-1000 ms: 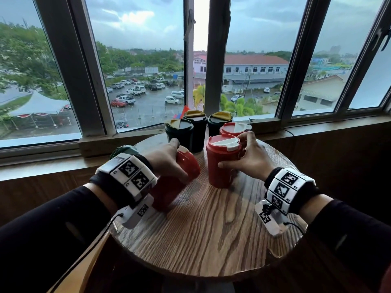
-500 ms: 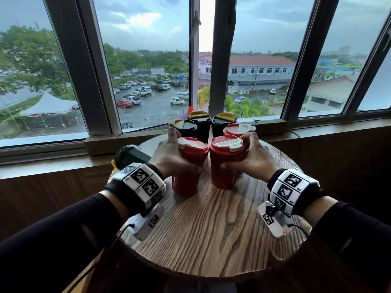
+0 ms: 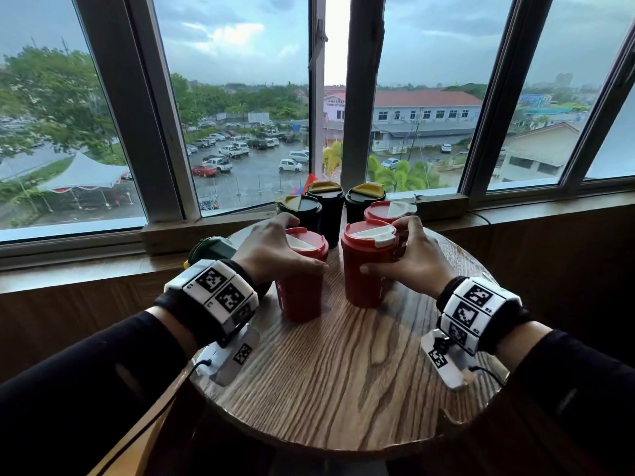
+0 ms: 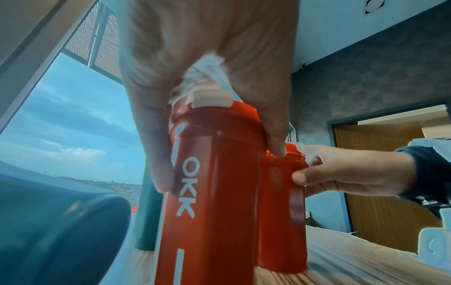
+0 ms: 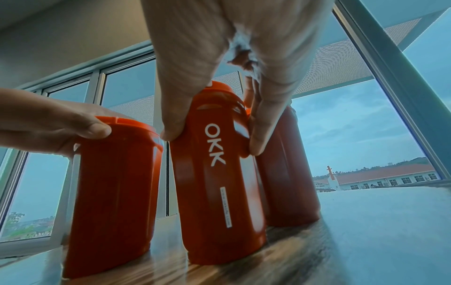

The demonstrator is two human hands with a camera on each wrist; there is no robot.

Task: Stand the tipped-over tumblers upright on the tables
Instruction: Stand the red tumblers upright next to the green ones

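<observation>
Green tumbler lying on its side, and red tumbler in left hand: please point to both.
green tumbler (image 3: 213, 247), head view, on its side wall.
red tumbler (image 3: 302, 297), head view, on its body below the left hand (image 3: 271, 249).

Right hand (image 5: 234, 63) gripping middle red tumbler (image 5: 217, 192), upright on wooden table (image 5: 366, 241)

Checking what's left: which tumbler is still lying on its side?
The dark green tumbler at the table's far-left edge, behind the left wrist; the others stand upright.

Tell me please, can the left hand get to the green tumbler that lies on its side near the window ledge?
Probably yes, once free. The green tumbler lies just behind the left hand, with nothing visible between them. But that hand now grips an upright red tumbler and must let go of it first.
</observation>
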